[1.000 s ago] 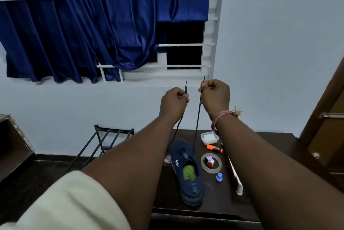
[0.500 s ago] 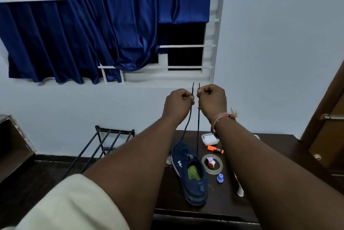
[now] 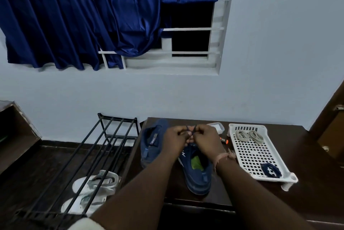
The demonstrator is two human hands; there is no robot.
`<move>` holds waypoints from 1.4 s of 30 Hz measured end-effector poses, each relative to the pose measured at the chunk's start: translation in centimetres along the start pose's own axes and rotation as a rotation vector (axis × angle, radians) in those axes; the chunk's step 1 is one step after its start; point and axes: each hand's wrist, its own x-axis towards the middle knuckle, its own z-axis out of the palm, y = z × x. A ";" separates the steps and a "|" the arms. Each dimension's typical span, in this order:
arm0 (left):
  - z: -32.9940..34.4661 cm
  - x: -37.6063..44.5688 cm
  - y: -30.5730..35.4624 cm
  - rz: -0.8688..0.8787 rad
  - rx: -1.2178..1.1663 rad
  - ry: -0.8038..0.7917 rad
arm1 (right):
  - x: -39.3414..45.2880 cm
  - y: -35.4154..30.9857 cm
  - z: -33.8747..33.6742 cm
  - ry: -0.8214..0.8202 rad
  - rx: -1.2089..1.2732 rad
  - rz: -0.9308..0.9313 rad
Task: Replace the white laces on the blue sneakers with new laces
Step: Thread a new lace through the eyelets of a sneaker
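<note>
The dark table (image 3: 290, 155) is crowded: two blue sneakers (image 3: 199, 172) lie side by side at its left and middle, with both hands (image 3: 189, 138) bunched over them, and the white tray (image 3: 258, 153) sits just to their right. Bare tabletop shows right of the tray and along the near edge. Left of the table a black rack (image 3: 109, 147) blocks the floor.

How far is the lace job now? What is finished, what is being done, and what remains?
Done: two pale lace coils lie in the white tray, so the old laces look removed. In hand: the left hand and right hand pinch dark lace ends above the near sneaker. Left: a dark lace coil waits in the tray; the far sneaker seems not yet laced.
</note>
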 end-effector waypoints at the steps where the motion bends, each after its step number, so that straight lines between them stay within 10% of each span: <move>1: 0.3 -0.6 -0.9 -0.012 -0.004 0.023 | -0.5 0.9 0.2 -0.003 0.014 0.002; 17: 1.8 -0.9 -6.7 -0.145 -0.262 0.129 | 0.4 7.5 0.5 0.144 0.075 0.005; 24: 2.0 0.8 -7.0 -0.181 -0.260 0.137 | 0.8 10.3 -1.0 0.036 -0.609 -0.141; 32: 3.9 2.3 -7.3 -0.229 -0.251 0.108 | 0.4 9.2 -0.1 -0.079 -0.678 0.002; 42: 1.4 2.5 -1.4 -0.111 -0.249 0.021 | 0.8 7.5 -0.1 0.047 -0.178 0.019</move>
